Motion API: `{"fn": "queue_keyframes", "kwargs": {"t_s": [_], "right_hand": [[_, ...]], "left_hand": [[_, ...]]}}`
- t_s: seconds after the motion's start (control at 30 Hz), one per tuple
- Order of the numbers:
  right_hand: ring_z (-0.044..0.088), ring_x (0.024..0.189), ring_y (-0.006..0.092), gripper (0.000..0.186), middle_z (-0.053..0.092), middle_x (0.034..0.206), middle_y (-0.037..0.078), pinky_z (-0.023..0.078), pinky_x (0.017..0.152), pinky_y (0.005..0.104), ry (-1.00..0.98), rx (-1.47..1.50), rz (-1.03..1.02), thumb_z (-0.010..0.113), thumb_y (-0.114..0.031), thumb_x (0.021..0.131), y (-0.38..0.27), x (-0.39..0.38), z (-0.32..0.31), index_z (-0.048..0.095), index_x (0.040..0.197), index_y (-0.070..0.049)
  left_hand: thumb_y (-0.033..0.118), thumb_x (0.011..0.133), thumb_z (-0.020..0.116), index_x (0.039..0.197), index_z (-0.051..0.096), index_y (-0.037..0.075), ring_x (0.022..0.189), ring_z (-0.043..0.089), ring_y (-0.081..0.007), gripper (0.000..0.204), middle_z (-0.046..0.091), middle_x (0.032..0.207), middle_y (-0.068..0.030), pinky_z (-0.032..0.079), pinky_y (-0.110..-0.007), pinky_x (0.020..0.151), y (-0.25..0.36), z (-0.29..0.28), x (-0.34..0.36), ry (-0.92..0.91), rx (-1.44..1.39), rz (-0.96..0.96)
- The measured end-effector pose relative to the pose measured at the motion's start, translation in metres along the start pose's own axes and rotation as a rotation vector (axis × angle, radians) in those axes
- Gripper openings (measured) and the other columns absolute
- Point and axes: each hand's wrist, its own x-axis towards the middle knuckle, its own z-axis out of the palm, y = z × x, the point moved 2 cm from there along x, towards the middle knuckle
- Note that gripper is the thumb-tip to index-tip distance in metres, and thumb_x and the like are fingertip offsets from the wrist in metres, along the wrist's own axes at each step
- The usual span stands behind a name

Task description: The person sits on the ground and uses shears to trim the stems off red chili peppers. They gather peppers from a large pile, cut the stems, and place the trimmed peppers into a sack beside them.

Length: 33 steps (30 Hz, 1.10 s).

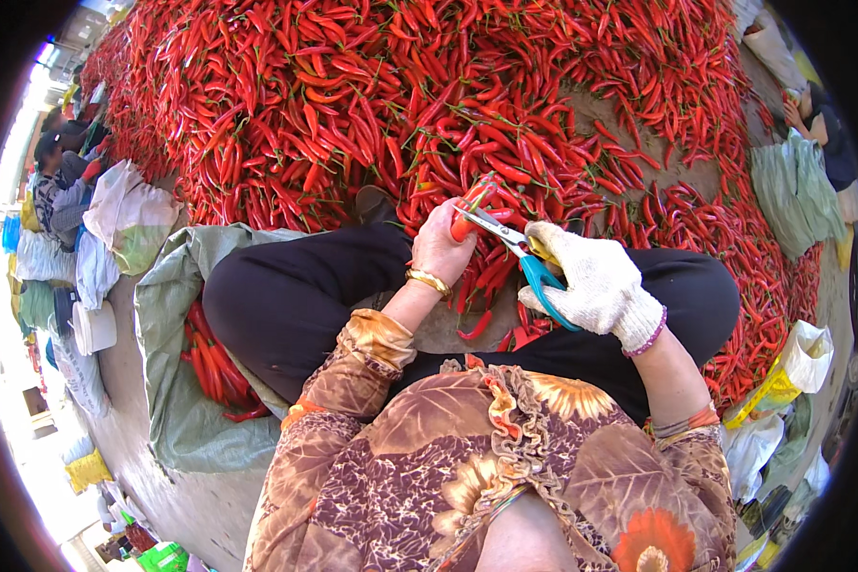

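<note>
My bare left hand (440, 246) is closed on a red pepper (466, 215) with green on it, held over my crossed legs. My right hand (596, 286), in a cream knitted glove, grips scissors with teal handles (541, 284); their steel blades reach left to the pepper in my left hand. Just beyond my hands lies a large heap of red chili peppers (353, 95). An open green woven sack (181, 429) beside my left knee has red peppers (217, 377) lying on it.
Co-workers sit at far left (67, 191) and far right (820, 133). Bags (124, 210) and a white bucket (95, 324) stand at left; more sacks (791, 191) and a yellow-and-white bag (777, 372) line the right. Grey floor (129, 400) shows around the green sack.
</note>
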Motion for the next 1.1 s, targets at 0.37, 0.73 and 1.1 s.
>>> {"fn": "queue_keyframes", "kwargs": {"t_s": [0.37,0.73,1.1], "right_hand": [[0.050,0.053,0.0085,0.046,0.055,0.068,0.000,0.041,0.051,0.0252,-0.033,0.647,0.305,0.070,-0.017,0.088,-0.004,-0.006,0.015,0.054,0.128,-0.002],[0.052,0.059,0.0065,0.047,0.062,0.074,0.004,0.043,0.055,0.0249,0.137,0.532,0.208,0.069,-0.017,0.089,0.002,-0.016,-0.014,0.053,0.129,0.003],[0.061,0.087,0.0101,0.053,0.067,0.103,0.008,0.051,0.079,0.0259,0.372,0.650,0.265,0.076,-0.012,0.086,0.018,-0.022,-0.034,0.054,0.132,0.002]], "left_hand": [[0.019,0.082,0.067,0.115,0.057,0.012,0.098,0.063,-0.0396,0.035,0.063,0.108,-0.0164,0.053,-0.048,0.082,0.042,-0.045,-0.013,0.096,0.127,-0.017],[0.020,0.091,0.069,0.112,0.066,0.002,0.070,0.065,-0.0132,0.027,0.070,0.086,-0.0063,0.051,-0.029,0.062,-0.004,-0.281,-0.149,0.935,-0.036,-0.020],[0.006,0.090,0.064,0.124,0.063,0.003,0.093,0.068,-0.0205,0.034,0.069,0.111,-0.0128,0.053,-0.032,0.083,-0.009,-0.293,-0.151,0.690,0.667,0.016]]}}
